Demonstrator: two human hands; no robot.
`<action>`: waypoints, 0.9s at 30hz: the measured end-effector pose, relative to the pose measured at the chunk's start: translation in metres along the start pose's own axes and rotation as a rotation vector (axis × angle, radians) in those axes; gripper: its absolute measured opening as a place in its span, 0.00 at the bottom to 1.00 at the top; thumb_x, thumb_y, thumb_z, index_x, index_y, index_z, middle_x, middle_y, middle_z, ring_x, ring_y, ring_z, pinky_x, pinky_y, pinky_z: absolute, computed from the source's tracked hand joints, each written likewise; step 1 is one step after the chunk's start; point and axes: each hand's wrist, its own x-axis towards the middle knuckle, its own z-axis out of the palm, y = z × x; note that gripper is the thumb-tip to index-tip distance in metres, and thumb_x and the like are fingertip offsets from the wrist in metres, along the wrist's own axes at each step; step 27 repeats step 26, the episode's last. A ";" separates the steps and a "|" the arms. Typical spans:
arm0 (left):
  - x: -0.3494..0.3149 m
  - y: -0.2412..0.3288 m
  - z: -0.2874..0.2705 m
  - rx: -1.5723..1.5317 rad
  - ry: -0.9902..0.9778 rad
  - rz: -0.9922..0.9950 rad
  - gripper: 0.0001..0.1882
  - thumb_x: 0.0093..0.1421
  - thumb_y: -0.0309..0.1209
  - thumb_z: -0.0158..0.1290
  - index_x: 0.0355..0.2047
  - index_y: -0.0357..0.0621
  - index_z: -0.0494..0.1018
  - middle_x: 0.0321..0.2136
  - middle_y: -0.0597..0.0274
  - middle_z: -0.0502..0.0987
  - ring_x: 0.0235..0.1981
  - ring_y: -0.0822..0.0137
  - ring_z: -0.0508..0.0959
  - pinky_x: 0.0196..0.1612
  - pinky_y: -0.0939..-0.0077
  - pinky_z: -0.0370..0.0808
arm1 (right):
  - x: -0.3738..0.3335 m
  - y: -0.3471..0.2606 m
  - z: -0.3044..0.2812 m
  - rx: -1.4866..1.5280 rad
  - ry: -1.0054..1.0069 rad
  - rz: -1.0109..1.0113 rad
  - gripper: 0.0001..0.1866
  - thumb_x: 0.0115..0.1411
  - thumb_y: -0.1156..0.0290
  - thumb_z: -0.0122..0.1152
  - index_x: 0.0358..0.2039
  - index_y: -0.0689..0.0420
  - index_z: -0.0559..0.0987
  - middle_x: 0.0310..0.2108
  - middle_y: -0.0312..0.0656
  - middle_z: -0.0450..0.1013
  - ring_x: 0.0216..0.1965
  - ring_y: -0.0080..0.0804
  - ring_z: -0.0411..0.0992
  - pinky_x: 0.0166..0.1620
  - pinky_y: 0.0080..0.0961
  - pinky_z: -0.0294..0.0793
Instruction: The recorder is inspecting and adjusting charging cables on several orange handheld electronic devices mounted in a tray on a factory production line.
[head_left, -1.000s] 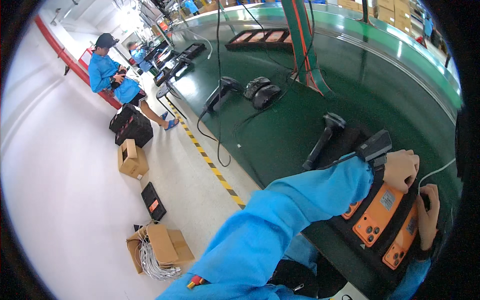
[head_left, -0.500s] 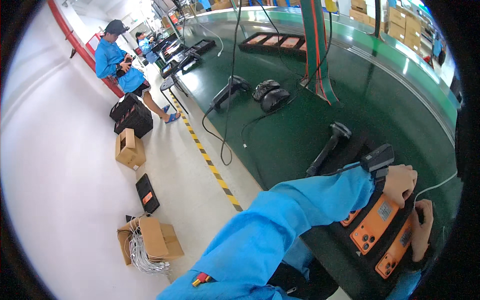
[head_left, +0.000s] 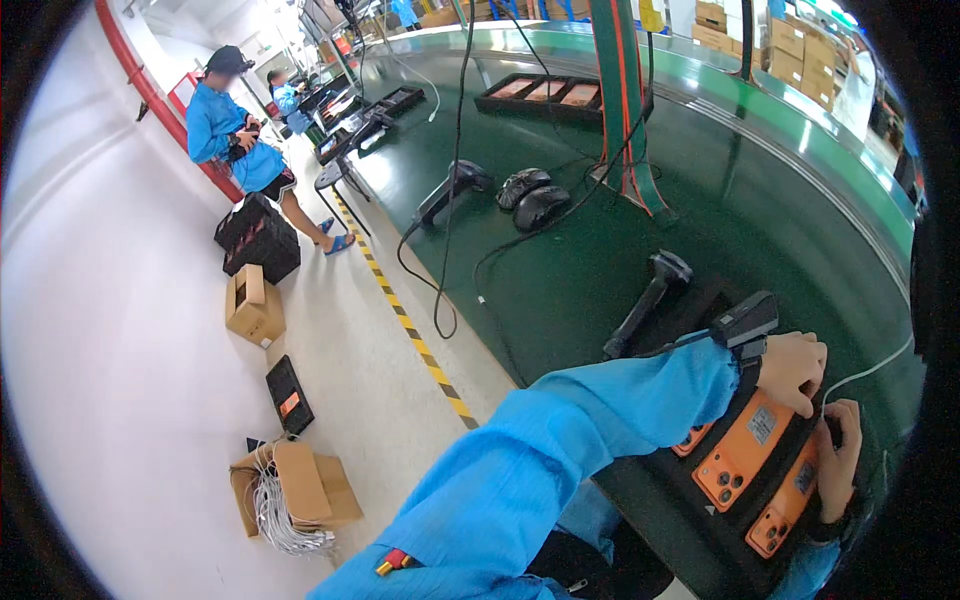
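Observation:
Orange phones lie in a black tray [head_left: 738, 508] at the lower right, camera ends toward me. My left hand [head_left: 793, 370] is bent over the far end of the middle phone [head_left: 742, 452], its fingers curled and their tips partly hidden. My right hand [head_left: 840, 455] lies along the outer side of the right phone [head_left: 786, 508], fingers and thumb curled at its far end. A thin white cable [head_left: 876, 372] runs in to these fingertips; its end is hidden. My left sleeve partly covers a third phone [head_left: 692, 440]. A black device [head_left: 745, 318] is strapped to my left wrist.
A handheld scanner [head_left: 650, 300] lies beyond my left forearm, a second scanner [head_left: 450, 192] farther off beside two black wrapped objects [head_left: 535, 200]. A green post [head_left: 625, 110] stands on the bench. Cartons [head_left: 318, 485] line the floor at left; a co-worker [head_left: 235, 135] stands beyond.
The whole view has shifted slightly, mostly to the left. Both hands stay at the far ends of the phones, with only small finger movements.

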 end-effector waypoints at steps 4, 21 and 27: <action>0.002 -0.001 0.002 -0.009 -0.025 0.035 0.12 0.45 0.45 0.65 0.19 0.52 0.81 0.39 0.60 0.76 0.47 0.55 0.72 0.51 0.61 0.72 | -0.003 0.006 -0.003 -0.034 0.009 0.006 0.10 0.53 0.86 0.56 0.34 0.63 0.68 0.39 0.45 0.64 0.43 0.40 0.66 0.51 0.26 0.65; -0.005 0.041 -0.002 -0.103 0.235 0.113 0.17 0.50 0.46 0.65 0.29 0.49 0.76 0.37 0.56 0.71 0.34 0.51 0.77 0.34 0.59 0.75 | 0.004 -0.004 0.005 0.120 0.034 -0.026 0.06 0.58 0.82 0.56 0.36 0.63 0.71 0.37 0.42 0.68 0.42 0.33 0.68 0.51 0.25 0.66; 0.001 0.035 0.015 -0.025 0.143 0.086 0.24 0.51 0.44 0.64 0.44 0.46 0.73 0.43 0.53 0.70 0.41 0.50 0.77 0.42 0.58 0.76 | -0.001 -0.007 -0.001 0.063 0.039 0.004 0.07 0.58 0.83 0.58 0.37 0.62 0.72 0.38 0.42 0.68 0.42 0.32 0.68 0.51 0.24 0.65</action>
